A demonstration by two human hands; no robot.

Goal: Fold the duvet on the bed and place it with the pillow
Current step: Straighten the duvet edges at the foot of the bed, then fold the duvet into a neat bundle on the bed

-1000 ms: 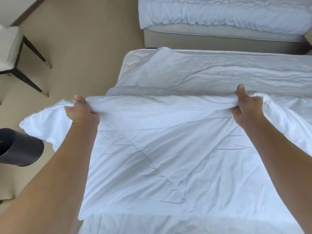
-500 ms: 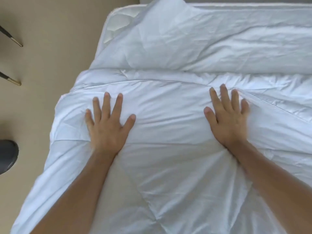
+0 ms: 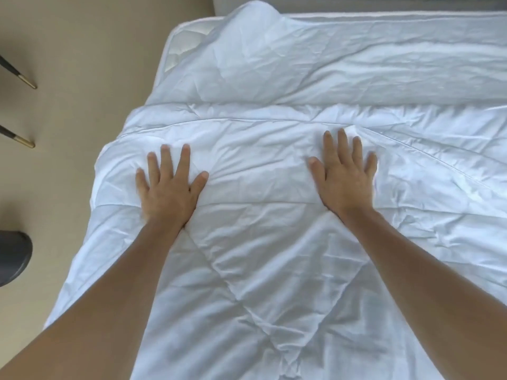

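Both palms lie flat and open on the duvet (image 3: 274,242), gripping nothing: my left hand (image 3: 167,193) presses down near the duvet's left edge with fingers spread, and my right hand (image 3: 345,179) presses further right, fingertips close to the piped edge of the upper layer. That white duvet is doubled over on itself across the bed, its folded layer ending in a seam just beyond my fingers, its left side spilling over the mattress (image 3: 178,48) edge toward the beige floor (image 3: 82,78). Beyond it, more rumpled white bedding reaches the far side. On the floor to the left stand two dark chair legs (image 3: 19,75) with gold tips and a dark round object (image 3: 13,256).
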